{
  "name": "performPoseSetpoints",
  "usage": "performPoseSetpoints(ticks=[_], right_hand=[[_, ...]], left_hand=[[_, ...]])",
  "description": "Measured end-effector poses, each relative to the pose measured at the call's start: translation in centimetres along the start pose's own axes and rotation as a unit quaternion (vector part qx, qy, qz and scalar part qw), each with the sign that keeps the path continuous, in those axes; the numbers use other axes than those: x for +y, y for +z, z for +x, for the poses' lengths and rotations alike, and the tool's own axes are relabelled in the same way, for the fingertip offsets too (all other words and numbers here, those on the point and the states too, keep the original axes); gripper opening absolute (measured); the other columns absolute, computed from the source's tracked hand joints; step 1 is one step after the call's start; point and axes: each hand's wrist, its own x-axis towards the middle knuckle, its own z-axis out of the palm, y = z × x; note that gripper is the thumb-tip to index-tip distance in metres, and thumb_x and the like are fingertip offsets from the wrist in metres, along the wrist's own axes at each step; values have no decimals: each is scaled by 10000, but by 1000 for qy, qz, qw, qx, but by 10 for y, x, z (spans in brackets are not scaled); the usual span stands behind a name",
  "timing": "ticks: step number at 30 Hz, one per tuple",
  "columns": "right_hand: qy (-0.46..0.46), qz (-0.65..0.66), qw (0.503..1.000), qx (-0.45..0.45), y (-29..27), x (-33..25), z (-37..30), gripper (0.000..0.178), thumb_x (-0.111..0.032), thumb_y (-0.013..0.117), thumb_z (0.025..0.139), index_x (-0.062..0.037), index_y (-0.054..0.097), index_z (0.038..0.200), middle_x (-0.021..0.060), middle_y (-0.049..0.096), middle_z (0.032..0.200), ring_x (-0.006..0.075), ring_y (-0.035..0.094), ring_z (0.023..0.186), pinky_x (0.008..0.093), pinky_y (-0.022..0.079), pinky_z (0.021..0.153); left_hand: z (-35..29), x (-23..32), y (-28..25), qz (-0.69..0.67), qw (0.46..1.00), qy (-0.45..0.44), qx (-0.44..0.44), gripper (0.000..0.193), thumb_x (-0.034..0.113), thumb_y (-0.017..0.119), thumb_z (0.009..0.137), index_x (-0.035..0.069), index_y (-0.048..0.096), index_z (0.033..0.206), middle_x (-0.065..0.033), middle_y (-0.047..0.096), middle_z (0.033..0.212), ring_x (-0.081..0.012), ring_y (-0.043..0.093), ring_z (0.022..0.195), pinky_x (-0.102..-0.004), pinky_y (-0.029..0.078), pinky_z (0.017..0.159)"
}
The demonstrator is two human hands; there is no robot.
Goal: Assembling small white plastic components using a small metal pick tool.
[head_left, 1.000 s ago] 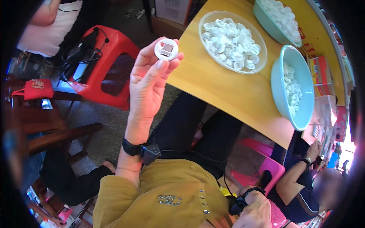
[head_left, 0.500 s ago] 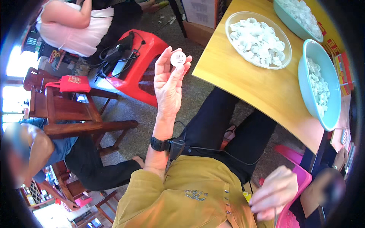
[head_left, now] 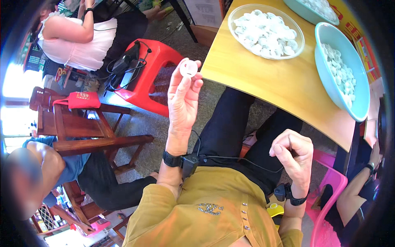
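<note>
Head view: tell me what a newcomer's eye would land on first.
First, the left hand, raised mid-frame, pinching a small round white disc at its fingertips. Next, up right on the yellow table, a clear bowl and a turquoise bowl full of white pieces. The right hand is curled low, above the lap, and a red stool stands left of the table.
</note>
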Motion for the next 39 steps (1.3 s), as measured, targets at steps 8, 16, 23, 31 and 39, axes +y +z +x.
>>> performPoseSetpoints(ticks=[8,16,23,31,39], right_hand=[[106,5,993,43,12,16,10,202,-132,660,850,-15,602,695,-5,537,562,37,407,475,223,297,445],[100,23,984,144,31,31,43,145,-154,652,852,-13,629,876,-15,551,665,43,367,536,219,315,478],[65,20,987,146,38,38,47,145,-127,700,813,-17,619,863,1,567,686,60,428,562,227,356,496],[61,-23,981,183,34,28,45,165,-141,712,812,-31,659,924,-18,639,747,3,361,517,195,298,452],[120,26,976,178,30,27,44,204,-189,700,833,-47,692,979,-46,643,735,8,309,499,203,259,439]], left_hand=[[-8,-26,19,-35,987,-141,-65,271,24,559,894,86,521,1155,-234,533,1215,-177,601,914,-248,505,789],[-19,-46,30,17,977,-202,-71,280,24,557,879,55,514,1154,-206,544,1195,-169,584,913,-279,500,807],[-25,-52,39,120,976,-174,-50,233,3,593,884,21,579,1116,-104,638,1025,-130,604,865,-265,505,762],[-23,-56,46,191,973,-112,-68,238,4,620,872,-14,613,1109,-95,653,993,-127,613,829,-251,505,744],[-24,-50,52,193,973,-108,-72,253,21,631,871,-21,621,1120,-100,662,1005,-145,635,870,-264,519,762]])
